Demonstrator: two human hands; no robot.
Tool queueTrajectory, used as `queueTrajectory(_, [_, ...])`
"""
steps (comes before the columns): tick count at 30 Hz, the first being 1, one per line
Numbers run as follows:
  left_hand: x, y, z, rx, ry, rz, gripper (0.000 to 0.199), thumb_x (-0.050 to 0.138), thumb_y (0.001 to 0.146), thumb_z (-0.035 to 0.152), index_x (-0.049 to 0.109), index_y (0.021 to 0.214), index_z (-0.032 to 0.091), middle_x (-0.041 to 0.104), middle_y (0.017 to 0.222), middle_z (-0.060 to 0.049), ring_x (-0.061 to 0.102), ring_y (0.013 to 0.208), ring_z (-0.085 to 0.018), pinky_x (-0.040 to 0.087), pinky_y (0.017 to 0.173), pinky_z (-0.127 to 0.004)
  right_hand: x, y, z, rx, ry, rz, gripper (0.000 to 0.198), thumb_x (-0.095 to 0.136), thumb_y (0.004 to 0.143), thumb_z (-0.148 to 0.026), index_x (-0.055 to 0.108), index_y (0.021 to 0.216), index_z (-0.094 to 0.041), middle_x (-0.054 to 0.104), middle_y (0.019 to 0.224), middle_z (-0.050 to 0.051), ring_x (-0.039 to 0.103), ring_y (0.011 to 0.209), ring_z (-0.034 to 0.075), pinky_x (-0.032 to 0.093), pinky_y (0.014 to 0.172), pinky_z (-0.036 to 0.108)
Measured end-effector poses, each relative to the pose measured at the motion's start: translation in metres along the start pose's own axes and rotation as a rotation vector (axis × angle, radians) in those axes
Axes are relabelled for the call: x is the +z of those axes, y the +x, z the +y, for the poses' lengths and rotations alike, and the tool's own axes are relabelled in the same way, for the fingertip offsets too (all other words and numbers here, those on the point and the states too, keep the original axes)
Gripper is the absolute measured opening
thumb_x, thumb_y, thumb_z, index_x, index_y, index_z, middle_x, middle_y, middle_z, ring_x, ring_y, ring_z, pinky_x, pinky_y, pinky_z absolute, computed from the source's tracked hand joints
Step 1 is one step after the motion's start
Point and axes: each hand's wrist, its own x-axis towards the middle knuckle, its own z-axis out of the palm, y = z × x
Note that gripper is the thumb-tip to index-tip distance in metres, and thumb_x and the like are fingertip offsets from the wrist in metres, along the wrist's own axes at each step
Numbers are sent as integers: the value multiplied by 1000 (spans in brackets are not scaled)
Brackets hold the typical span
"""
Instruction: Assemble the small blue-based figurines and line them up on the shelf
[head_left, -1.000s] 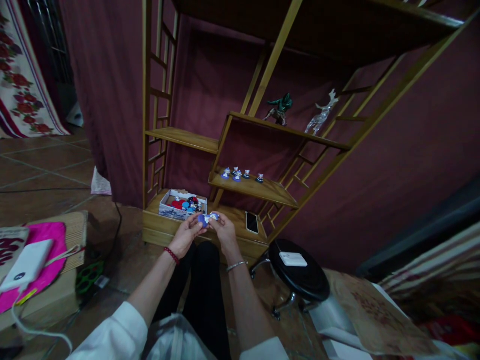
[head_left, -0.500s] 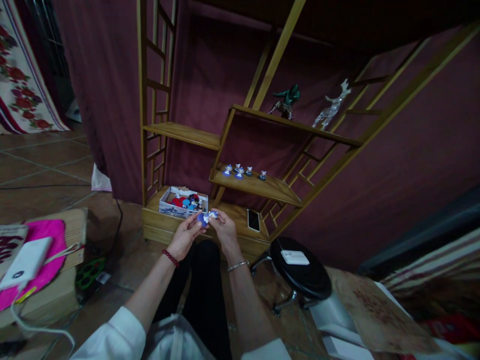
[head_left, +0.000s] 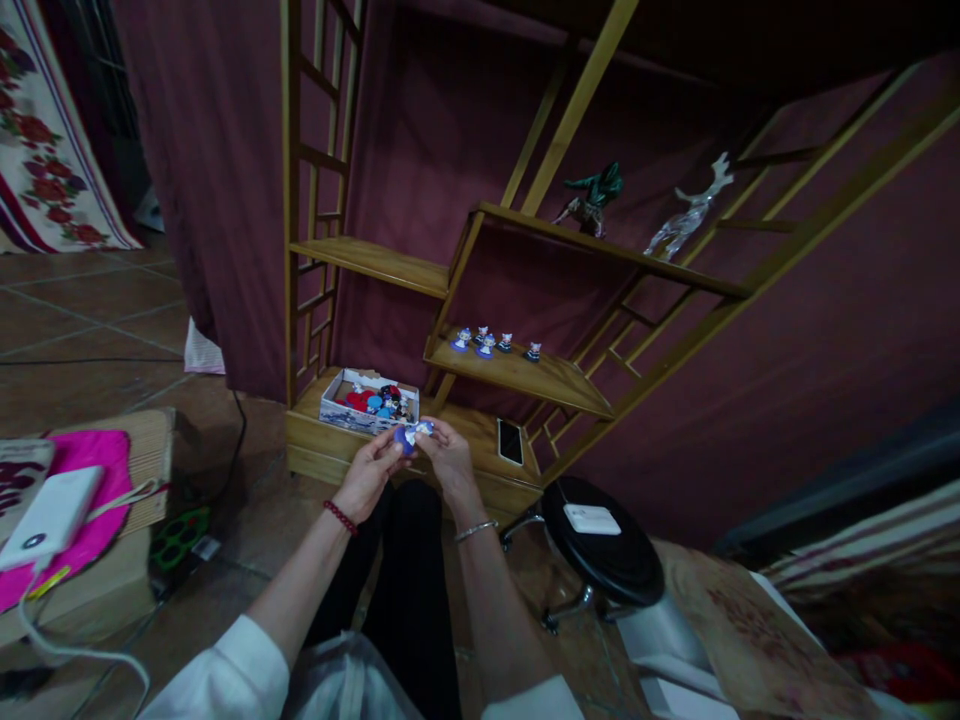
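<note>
Between my two hands is a small blue-and-white figurine (head_left: 412,435), tilted on its side with its round blue base to the left. My left hand (head_left: 371,470) is closed on the base. The fingers of my right hand (head_left: 448,455) pinch the white upper end. Just beyond them sits an open cardboard box (head_left: 352,418) filled with red, blue and black small figures (head_left: 382,402). On the middle shelf (head_left: 525,378) stand several similar little figurines (head_left: 486,346), some with blue bases and some with dark ones.
A phone (head_left: 510,441) lies on the wooden cabinet's lowest board, right of the box. Higher up stand a dark green statuette (head_left: 596,195) and a clear deer ornament (head_left: 690,212). To the right is a black round stool (head_left: 600,550) bearing a white case (head_left: 592,519). A white power bank (head_left: 56,515) lies at left.
The view has shifted slightly, so the shelves appear a little further right. Both hands keep the same hold on the figurine.
</note>
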Motion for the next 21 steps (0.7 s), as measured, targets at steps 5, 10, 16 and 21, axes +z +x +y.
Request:
queueTrajectory(5, [-2, 2, -1, 0, -14, 1, 40, 70, 66, 21, 60, 105, 14, 65, 94, -7, 61, 77, -15, 45, 74, -27, 1, 2, 0, 17, -17, -10, 35, 66, 58, -24, 61, 91, -15, 68, 83, 4, 62, 77, 16, 48, 73, 28])
queueTrajectory(10, [-5, 4, -4, -10, -12, 19, 40, 71, 65, 22, 61, 102, 14, 66, 91, -6, 61, 75, -15, 45, 72, -27, 1, 4, 1, 8, -34, -27, 33, 65, 58, -24, 62, 89, -16, 68, 81, 3, 62, 75, 16, 48, 73, 28])
queueTrajectory(16, [-6, 5, -4, -7, -20, 12, 41, 71, 64, 23, 61, 103, 14, 66, 91, -7, 61, 75, -15, 45, 72, -26, 2, 5, 1, 15, -27, -30, 33, 65, 57, -24, 62, 89, -16, 68, 81, 3, 62, 76, 16, 48, 72, 28])
queueTrajectory(21, [-6, 6, -3, -8, -22, 7, 38, 70, 65, 22, 62, 101, 14, 66, 91, -7, 61, 76, -15, 45, 72, -26, 3, 6, 2, 6, -46, -47, 33, 65, 58, -24, 61, 90, -16, 68, 82, 3, 62, 75, 16, 49, 70, 27])
